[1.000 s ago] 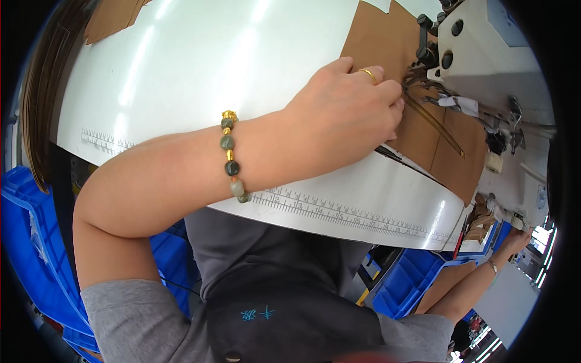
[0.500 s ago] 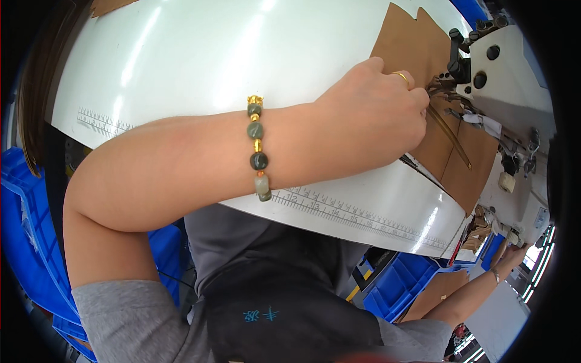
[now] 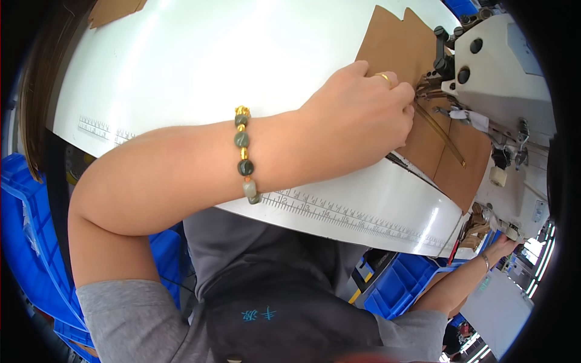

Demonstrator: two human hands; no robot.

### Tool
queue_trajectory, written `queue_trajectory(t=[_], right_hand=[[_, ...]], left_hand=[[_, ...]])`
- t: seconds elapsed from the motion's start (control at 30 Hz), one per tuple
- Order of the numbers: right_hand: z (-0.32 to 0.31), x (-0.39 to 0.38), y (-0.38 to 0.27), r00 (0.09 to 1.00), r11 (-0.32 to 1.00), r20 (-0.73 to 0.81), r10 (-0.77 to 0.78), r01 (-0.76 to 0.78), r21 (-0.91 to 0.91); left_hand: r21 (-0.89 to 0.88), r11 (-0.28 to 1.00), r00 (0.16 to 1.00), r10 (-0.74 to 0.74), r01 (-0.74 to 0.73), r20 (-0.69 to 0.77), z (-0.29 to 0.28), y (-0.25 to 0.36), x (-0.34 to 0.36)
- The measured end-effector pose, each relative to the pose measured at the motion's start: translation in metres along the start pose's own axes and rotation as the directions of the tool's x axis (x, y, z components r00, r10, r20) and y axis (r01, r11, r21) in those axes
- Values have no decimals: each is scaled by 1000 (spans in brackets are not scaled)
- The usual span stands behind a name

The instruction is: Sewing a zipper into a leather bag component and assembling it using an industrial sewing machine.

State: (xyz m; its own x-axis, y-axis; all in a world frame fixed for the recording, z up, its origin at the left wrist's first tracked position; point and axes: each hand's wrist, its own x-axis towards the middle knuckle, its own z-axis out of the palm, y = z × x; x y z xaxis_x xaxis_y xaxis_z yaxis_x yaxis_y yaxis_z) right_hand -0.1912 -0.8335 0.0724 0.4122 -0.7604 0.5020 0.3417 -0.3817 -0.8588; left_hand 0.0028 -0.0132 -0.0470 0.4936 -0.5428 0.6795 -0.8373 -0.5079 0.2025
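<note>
Your glossy table (image 3: 242, 54) is white, and along its near edge runs a long printed ruler scale (image 3: 339, 213) in fine dark ticks. The flat, notched panel (image 3: 387, 45) is plain mid-brown, with a slim, brass-coloured strip (image 3: 440, 132) across it. The bulky machine housing (image 3: 502, 69) is off-white with black fittings (image 3: 443, 36). You wear a round-beaded bracelet (image 3: 245, 167) mixing mossy green, near-black and pale grey-green with gold spacers, plus a plain gold ring (image 3: 384, 78). Your short cloth sleeve (image 3: 121, 308) is heathered grey; your charcoal apron (image 3: 290, 275) bears blue characters (image 3: 259, 315). The moulded plastic bin (image 3: 396, 284) is solid blue.
</note>
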Motion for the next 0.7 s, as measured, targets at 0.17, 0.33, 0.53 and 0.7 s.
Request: queue_trajectory(t=[0.17,0.33,0.53,0.7], right_hand=[[17,-54,-3,973,986,-220,74,-105,-130],[182,-234,-88,742,619,62,-668,599,-508],[344,-373,-121,369,630,923,-107,743,-224],[351,-372,-87,382,556,924,33,761,-334]], left_hand=[[7,999,960,-45,45,276,-10,6,10],[69,998,960,-27,8,280,-14,13,16],[128,992,957,-32,-6,290,-9,17,13],[137,990,957,-32,-8,287,-15,21,20]])
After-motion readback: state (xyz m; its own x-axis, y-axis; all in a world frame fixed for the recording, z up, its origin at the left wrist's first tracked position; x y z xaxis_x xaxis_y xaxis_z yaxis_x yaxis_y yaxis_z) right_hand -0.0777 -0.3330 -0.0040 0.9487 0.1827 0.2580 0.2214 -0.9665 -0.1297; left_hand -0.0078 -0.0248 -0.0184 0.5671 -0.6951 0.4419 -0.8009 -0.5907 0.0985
